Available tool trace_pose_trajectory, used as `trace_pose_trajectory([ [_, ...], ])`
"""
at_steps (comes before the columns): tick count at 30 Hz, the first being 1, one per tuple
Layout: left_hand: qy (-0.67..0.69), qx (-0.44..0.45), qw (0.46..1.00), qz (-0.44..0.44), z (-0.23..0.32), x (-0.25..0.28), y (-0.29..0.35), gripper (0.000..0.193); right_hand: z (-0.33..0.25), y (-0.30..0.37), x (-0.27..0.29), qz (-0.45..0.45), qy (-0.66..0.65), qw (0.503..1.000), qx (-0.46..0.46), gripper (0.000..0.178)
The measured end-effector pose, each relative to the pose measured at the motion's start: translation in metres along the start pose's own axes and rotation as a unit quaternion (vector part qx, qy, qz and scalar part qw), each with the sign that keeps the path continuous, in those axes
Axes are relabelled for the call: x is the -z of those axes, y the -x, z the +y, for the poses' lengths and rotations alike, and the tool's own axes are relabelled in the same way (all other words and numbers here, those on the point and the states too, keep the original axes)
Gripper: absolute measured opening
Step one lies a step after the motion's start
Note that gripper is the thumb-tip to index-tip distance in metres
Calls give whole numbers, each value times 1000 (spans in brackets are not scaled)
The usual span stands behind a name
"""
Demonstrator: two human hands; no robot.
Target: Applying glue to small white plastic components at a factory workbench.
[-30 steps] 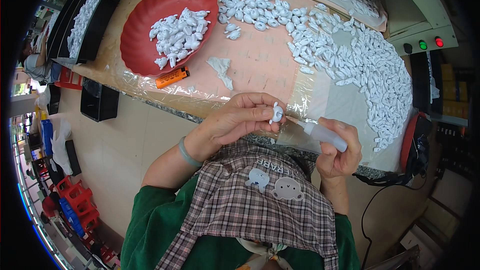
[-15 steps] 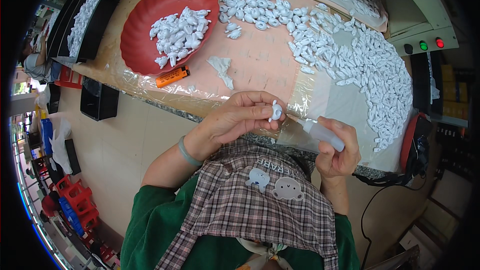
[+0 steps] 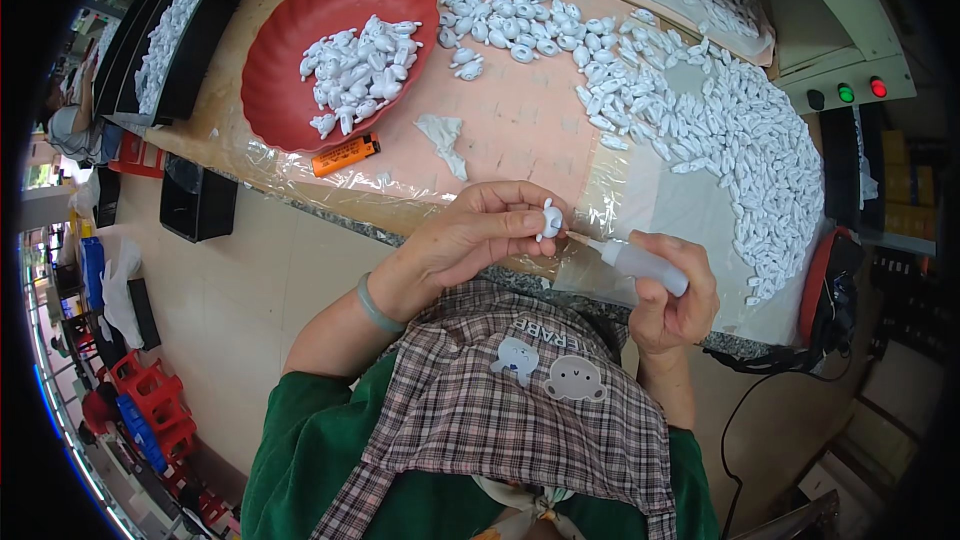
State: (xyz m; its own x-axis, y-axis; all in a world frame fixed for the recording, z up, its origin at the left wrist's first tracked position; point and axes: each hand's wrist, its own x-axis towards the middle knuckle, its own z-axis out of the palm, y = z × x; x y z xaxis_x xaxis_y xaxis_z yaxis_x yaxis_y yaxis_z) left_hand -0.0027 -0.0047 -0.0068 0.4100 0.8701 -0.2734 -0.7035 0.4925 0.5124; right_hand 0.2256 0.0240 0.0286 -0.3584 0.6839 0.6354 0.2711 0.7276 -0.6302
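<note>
Between thumb and fingers, my left hand (image 3: 480,230) pinches a small white plastic figure head (image 3: 551,221) with little ears and a dark hollow in its side. My right hand (image 3: 678,290) is wrapped round a translucent squeeze bottle (image 3: 643,266) lying slantwise. Its thin nozzle (image 3: 585,238) points left, its tip at or very close to the figure head; whether they touch I cannot tell. Both hands are above the table's front edge. Beyond them lie round white head pieces (image 3: 520,15) and a broad spread of slim white pieces (image 3: 760,150).
A red scalloped bowl (image 3: 275,60) holding white assembled figures stands at the back left. Near it are an orange lighter (image 3: 346,154) and a crumpled tissue (image 3: 443,143). At right is a machine housing with lit buttons (image 3: 862,90). A black bin (image 3: 197,198) sits on the floor.
The bottle and my right hand have shifted very slightly left, with the nozzle closer to the figure head. My left hand stays almost still.
</note>
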Motion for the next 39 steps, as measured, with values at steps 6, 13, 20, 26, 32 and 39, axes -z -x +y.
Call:
trace_pose_trajectory([
  [6, 1, -12, 1000, 5, 2, 3, 3, 28, 20, -9, -2, 87, -276, 932, -216, 34],
  [13, 6, -5, 1000, -18, 2, 7, 4, 29, 53, -19, -11, 13, -243, 903, -355, 33],
  [20, 9, -14, 1000, 5, 2, 9, 6, 29, 66, -49, -36, -111, 172, 970, -129, 24],
  [26, 9, -18, 1000, 8, 3, 8, 7, 29, 79, -50, -45, -128, 230, 956, -130, 23],
  [32, -5, -38, 999, 18, 4, 5, 8, 28, 49, -48, -23, -166, -48, 920, -352, 9],
  [39, -86, -76, 991, 61, -4, 1, 3, 25, 7, -32, -26, -150, -213, 917, -303, 7],
])
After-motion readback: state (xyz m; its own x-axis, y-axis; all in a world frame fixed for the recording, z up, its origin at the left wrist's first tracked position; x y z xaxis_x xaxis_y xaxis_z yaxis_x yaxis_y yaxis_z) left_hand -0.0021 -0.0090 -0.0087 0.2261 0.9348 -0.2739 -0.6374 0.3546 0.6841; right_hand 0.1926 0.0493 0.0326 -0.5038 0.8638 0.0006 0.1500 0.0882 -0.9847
